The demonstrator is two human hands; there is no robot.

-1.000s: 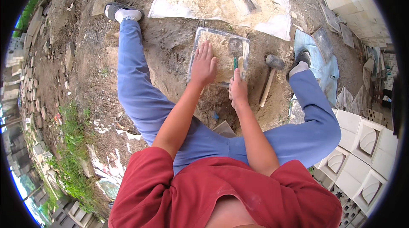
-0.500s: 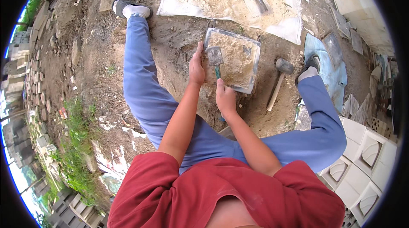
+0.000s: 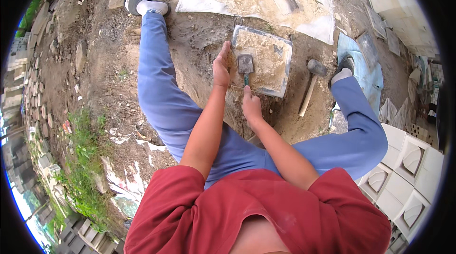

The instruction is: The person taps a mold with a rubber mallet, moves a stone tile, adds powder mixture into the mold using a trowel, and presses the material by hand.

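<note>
A square, grey-rimmed mould [image 3: 288,61] lies on the ground between my legs, filled with pale sandy powder [image 3: 266,64]. My right hand [image 3: 252,107] is wrapped round the green handle of a small flat-bladed trowel [image 3: 245,63]. The trowel's squarish grey blade rests on or just over the powder, near the mould's left side. Beside that left edge is my left hand [image 3: 221,68], its fingers stretched out and pointing away from me. It holds nothing, and its palm side faces the mould. Whether it touches the rim is hard to tell.
A mallet [image 3: 313,76] with a pale wooden handle lies right of the mould. Beyond, a white sheet [image 3: 204,4] bears more powder and a plastering float [image 3: 289,1]. Blue sheeting [image 3: 373,80] lies by my right foot. Pale patterned blocks [image 3: 403,173] are stacked at the right.
The trowel blade has come slightly toward me and right over the powder, and its handle stands differently in my right hand. My left hand stays flat by the mould's left edge.
</note>
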